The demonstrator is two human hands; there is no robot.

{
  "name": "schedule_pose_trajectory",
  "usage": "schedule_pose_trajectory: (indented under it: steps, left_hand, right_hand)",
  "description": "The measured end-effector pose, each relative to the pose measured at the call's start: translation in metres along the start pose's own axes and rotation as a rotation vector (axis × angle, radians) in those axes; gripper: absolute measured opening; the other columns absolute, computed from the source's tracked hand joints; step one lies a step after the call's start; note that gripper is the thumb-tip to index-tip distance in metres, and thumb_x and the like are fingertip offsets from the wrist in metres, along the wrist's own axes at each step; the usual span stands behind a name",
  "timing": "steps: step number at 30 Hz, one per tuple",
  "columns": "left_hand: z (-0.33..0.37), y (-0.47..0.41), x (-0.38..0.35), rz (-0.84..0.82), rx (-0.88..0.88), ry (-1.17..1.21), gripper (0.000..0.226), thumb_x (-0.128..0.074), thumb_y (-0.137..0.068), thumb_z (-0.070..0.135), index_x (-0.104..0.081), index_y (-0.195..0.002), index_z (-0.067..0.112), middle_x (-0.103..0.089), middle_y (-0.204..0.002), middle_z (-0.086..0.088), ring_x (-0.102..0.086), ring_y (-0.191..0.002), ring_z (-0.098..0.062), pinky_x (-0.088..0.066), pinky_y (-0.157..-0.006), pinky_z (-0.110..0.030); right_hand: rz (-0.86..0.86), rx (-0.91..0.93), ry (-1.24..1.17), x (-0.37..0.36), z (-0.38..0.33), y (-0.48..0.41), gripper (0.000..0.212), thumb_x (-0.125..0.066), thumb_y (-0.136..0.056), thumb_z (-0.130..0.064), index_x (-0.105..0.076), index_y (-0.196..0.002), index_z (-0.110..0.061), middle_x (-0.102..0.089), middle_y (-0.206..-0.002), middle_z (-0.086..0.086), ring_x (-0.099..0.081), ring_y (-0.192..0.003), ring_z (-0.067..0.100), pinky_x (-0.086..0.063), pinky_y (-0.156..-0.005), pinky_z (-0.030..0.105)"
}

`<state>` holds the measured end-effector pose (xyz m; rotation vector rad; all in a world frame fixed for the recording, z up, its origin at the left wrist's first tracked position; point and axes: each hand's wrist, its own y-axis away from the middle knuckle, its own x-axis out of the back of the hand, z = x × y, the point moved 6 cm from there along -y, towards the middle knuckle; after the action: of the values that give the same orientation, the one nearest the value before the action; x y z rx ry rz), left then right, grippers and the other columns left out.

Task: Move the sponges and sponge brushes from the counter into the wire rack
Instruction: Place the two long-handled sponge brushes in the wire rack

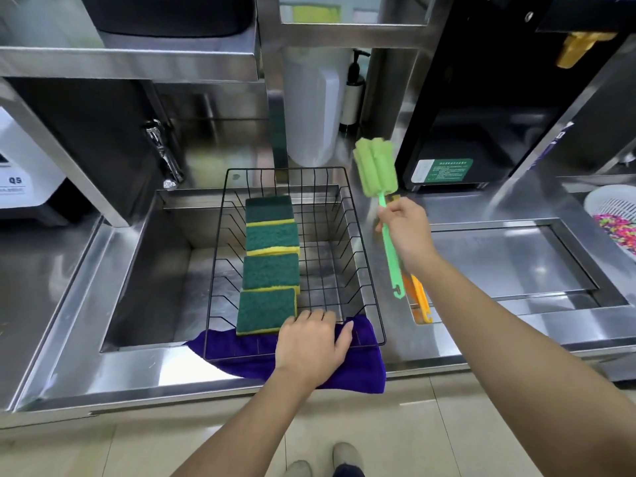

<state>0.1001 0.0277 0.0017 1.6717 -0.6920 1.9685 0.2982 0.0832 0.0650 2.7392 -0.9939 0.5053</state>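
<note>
The right hand [404, 230] is closed around the handle of a green sponge brush [382, 204], its fingers [395, 211] wrapped on the upper part of the handle just below the foam head. The brush is in the air to the right of the black wire rack [364, 280], above the steel bench [481, 208]. Its long axis runs nearly upright in the view, tilted slightly: the green foam head points up and away from the person, toward the back wall, and the hooked end of the handle points down toward the person, sticking out well below the hand.

Under that hand an orange sponge brush [418, 297] lies on the bench, mostly hidden by the arm, its handle end pointing toward the person.

The left hand [311, 342] rests palm down on the near edge of the rack, its fingers loosely curled over the wire and holding nothing else. A purple cloth [361, 370] lies under the rack's near edge. Four green-and-yellow sponges [272, 259] sit in the rack in a row running away from the person, overlapping and green side up; the nearest touches the left hand's fingertips.
</note>
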Motion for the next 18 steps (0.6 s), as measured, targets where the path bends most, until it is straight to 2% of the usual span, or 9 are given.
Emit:
schedule_pose_trajectory:
  steps: [2,4,5,6,9,11,18]
  left_hand:
    - [-0.003,0.002,0.003,0.008,0.001,-0.019,0.049,-0.022,-0.099,0.052,-0.059,-0.105,0.019,-0.063,-0.106,0.002,-0.055,-0.098,-0.017,-0.038,-0.080,-0.030]
    - [-0.007,0.003,0.005,0.012,0.009,-0.001,0.049,-0.025,-0.099,0.051,-0.060,-0.100,0.018,-0.064,-0.100,0.001,-0.057,-0.093,-0.018,-0.040,-0.076,-0.031]
    - [-0.009,0.003,0.006,0.029,0.013,0.018,0.048,-0.028,-0.098,0.051,-0.062,-0.093,0.017,-0.065,-0.093,0.000,-0.059,-0.087,-0.019,-0.041,-0.072,-0.032]
    - [-0.012,0.004,0.008,0.047,0.022,0.036,0.048,-0.033,-0.097,0.050,-0.063,-0.083,0.016,-0.066,-0.083,0.000,-0.061,-0.077,-0.020,-0.042,-0.065,-0.031]
    - [-0.017,0.008,0.007,0.143,0.034,0.031,0.048,-0.037,-0.087,0.049,-0.059,-0.060,0.015,-0.059,-0.057,-0.001,-0.056,-0.051,-0.021,-0.041,-0.048,-0.028]
    - [-0.020,0.011,0.006,0.187,0.029,0.040,0.048,-0.037,-0.087,0.047,-0.060,-0.060,0.015,-0.058,-0.055,-0.001,-0.055,-0.050,-0.021,-0.042,-0.047,-0.028]
    - [-0.020,0.015,0.002,0.177,-0.009,0.029,0.045,-0.039,-0.090,0.043,-0.062,-0.064,0.014,-0.060,-0.060,-0.002,-0.056,-0.055,-0.022,-0.042,-0.051,-0.029]
  right_hand:
    - [-0.056,-0.016,0.034,-0.019,-0.006,0.004,0.027,-0.054,-0.091,-0.014,-0.046,-0.065,-0.016,-0.053,-0.059,-0.001,-0.047,-0.058,0.010,-0.039,-0.060,0.021]
    - [-0.113,-0.038,0.036,-0.039,-0.006,0.008,0.024,-0.056,-0.091,-0.017,-0.046,-0.070,-0.015,-0.053,-0.063,0.004,-0.048,-0.058,0.015,-0.041,-0.059,0.016]
    - [-0.144,-0.064,0.019,-0.048,-0.004,0.010,0.022,-0.056,-0.092,-0.020,-0.047,-0.073,-0.014,-0.053,-0.068,0.007,-0.048,-0.061,0.018,-0.043,-0.062,0.022]
    - [-0.173,-0.102,-0.014,-0.056,-0.001,0.013,0.021,-0.055,-0.092,-0.022,-0.046,-0.075,-0.014,-0.052,-0.071,0.009,-0.047,-0.061,0.020,-0.043,-0.059,0.028]
    - [-0.249,-0.196,-0.067,-0.076,0.007,0.021,0.018,-0.051,-0.095,-0.021,-0.044,-0.082,-0.011,-0.039,-0.065,0.004,-0.034,-0.051,0.016,-0.031,-0.041,0.026]
    - [-0.278,-0.171,0.024,-0.087,0.009,0.025,0.014,-0.050,-0.096,-0.020,-0.044,-0.088,-0.010,-0.039,-0.064,0.002,-0.035,-0.051,0.015,-0.033,-0.041,0.027]
    - [-0.323,-0.144,0.200,-0.116,0.029,0.028,0.007,-0.046,-0.097,-0.016,-0.044,-0.094,-0.010,-0.046,-0.074,0.003,-0.043,-0.056,0.013,-0.038,-0.041,0.026]
